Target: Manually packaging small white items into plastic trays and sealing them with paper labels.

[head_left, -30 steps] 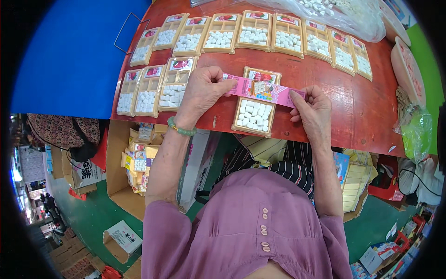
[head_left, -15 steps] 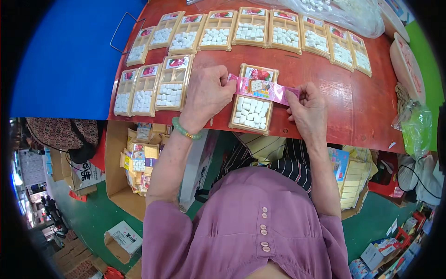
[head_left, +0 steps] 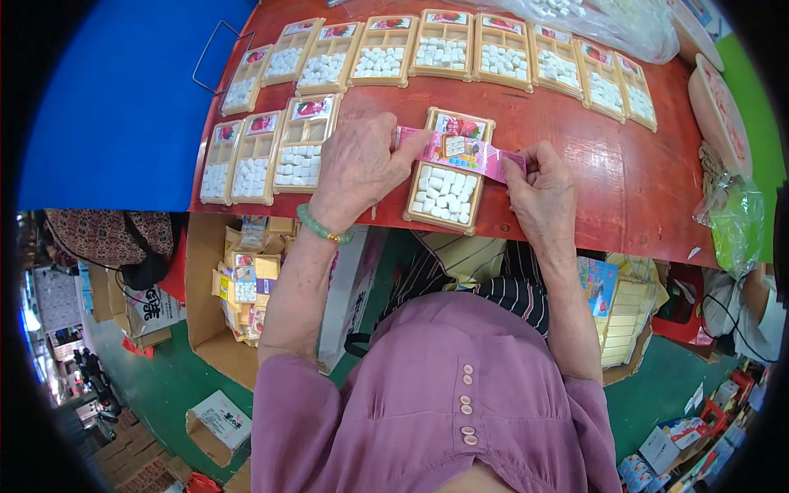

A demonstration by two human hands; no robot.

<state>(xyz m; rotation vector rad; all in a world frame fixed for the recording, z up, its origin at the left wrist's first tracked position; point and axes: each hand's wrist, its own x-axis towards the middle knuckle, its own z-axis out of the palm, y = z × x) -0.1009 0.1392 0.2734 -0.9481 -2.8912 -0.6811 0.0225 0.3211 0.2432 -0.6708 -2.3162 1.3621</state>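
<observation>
- Bright, diffuse light covers the red table (head_left: 612, 209), with whitish glare toward its right edge.
- The clear plastic bag (head_left: 645, 41) at the far edge glints.
- The pink strip (head_left: 466, 154) is fairly sharp; detail well beyond the near left corner blurs.
- Fisheye distortion bends the edges; black rims the view.

I count nine far trays (head_left: 398, 39), three left trays (head_left: 313, 130), one near tray (head_left: 444, 226), one pink strip (head_left: 460, 150), one bracelet (head_left: 313, 229) and six shirt buttons (head_left: 466, 400).
</observation>
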